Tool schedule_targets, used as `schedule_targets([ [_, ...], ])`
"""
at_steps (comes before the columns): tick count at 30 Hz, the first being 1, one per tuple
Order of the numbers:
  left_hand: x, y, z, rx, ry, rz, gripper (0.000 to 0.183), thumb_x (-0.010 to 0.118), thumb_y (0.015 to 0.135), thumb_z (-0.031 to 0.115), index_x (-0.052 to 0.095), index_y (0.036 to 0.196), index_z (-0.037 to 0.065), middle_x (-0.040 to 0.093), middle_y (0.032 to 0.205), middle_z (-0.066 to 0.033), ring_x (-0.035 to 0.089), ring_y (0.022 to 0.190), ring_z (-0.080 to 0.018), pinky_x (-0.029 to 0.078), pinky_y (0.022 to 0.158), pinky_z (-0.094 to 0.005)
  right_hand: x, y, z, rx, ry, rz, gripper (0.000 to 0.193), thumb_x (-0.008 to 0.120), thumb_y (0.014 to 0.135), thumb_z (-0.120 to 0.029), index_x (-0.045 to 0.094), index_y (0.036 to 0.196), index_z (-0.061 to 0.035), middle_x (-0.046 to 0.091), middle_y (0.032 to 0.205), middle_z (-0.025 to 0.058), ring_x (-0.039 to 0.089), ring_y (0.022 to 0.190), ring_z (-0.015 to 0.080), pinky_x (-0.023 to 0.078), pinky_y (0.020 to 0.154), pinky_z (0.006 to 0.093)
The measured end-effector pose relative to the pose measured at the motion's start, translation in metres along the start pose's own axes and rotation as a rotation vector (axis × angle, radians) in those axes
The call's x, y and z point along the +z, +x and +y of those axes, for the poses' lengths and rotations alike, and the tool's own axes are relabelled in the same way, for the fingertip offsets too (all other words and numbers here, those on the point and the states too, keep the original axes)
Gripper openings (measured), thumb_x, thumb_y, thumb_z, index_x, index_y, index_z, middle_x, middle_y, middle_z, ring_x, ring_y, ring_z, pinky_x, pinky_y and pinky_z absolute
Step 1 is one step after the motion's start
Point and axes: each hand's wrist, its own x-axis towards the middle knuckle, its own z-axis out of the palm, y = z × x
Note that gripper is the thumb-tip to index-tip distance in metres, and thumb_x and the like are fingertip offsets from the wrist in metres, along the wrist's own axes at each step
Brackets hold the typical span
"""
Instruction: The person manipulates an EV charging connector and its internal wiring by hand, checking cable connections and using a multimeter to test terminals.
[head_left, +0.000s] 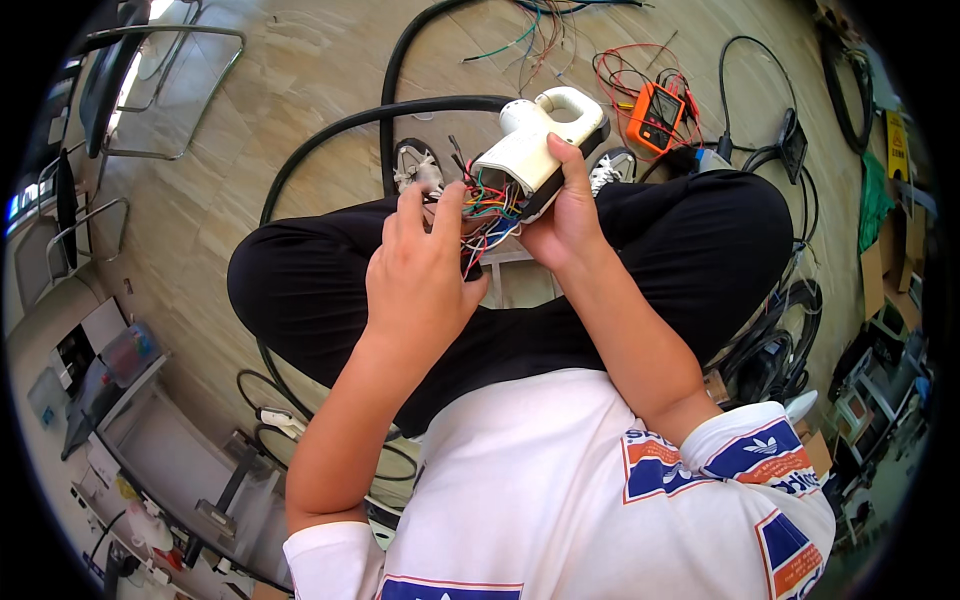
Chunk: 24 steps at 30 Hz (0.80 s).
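**A:** How were you holding that white thing?

**B:** My right hand (572,215) was wrapped round the white plastic housing (535,140), thumb on the near face and the other fingers curled behind it, closed firmly. I'd lifted it above my lap and tilted it so that the open end, where the coloured wires (488,205) spill out, faced my left hand (420,275).

**A:** And the left?

**B:** It sat just beside the opening, fingers bent close together, fingertips pinched in among the wires. It was nearly closed; whether I had one wire or several between the tips I cannot tell, since the back of the hand covered them.

**A:** Why in the air and not on the floor?

**B:** I was sitting cross-legged in black trousers (700,240), so my lap was the nearest working place. I think holding the housing up brought the tangle close to my eyes and kept the wires from dragging.

**A:** What lay around you?

**B:** An orange multimeter (656,117) with its red leads lay on the floor (300,90) beyond my right knee, well apart from my hands. A thick black cable (350,125) curved past my knees, and more loose wires lay further off. Black cable coils (775,345) were piled to my right.
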Motion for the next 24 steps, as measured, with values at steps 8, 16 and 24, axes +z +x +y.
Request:
schedule_targets([
  [8, -0.007, 0.002, 0.037, 0.115, 0.22, 0.224, 0.098, 0.091, 0.061, 0.033, 0.046, 0.142, -0.002, 0.036, 0.152, -0.0263, 0.04, 0.139, -0.0423, 0.034, 0.109, -0.0582, 0.006, 0.005, -0.003, -0.006, 0.043, -0.075, 0.064, 0.071, 0.086, -0.044, 0.048, 0.134, -0.0089, 0.061, 0.121, 0.011, 0.061, 0.113, 0.0258, 0.049, 0.099, 0.0437],
  [16, -0.001, -0.007, 0.065, 0.319, 0.201, 0.46, 0.047, 0.076, 0.074, 0.014, 0.066, 0.117, -0.002, 0.059, 0.128, -0.0198, 0.052, 0.13, -0.0384, 0.033, 0.109, -0.0616, 0.006, 0.004, 0.004, 0.156, 0.127, -0.101, 0.057, 0.072, 0.088, -0.04, 0.049, 0.13, -0.0086, 0.062, 0.115, 0.0107, 0.063, 0.108, 0.0224, 0.052, 0.094, 0.0388],
  [24, 0.028, 0.03, 0.064, 0.45, -0.099, 0.527, 0.045, 0.063, 0.084, 0.004, 0.056, 0.128, 0.0, 0.051, 0.128, -0.0229, 0.055, 0.117, -0.0404, 0.048, 0.097, -0.0473, 0.005, 0.005, 0.028, -0.061, -0.206, -0.358, 0.05, 0.074, 0.089, -0.034, 0.052, 0.126, -0.0099, 0.063, 0.112, 0.0094, 0.064, 0.102, 0.0209, 0.054, 0.091, 0.0379],
])
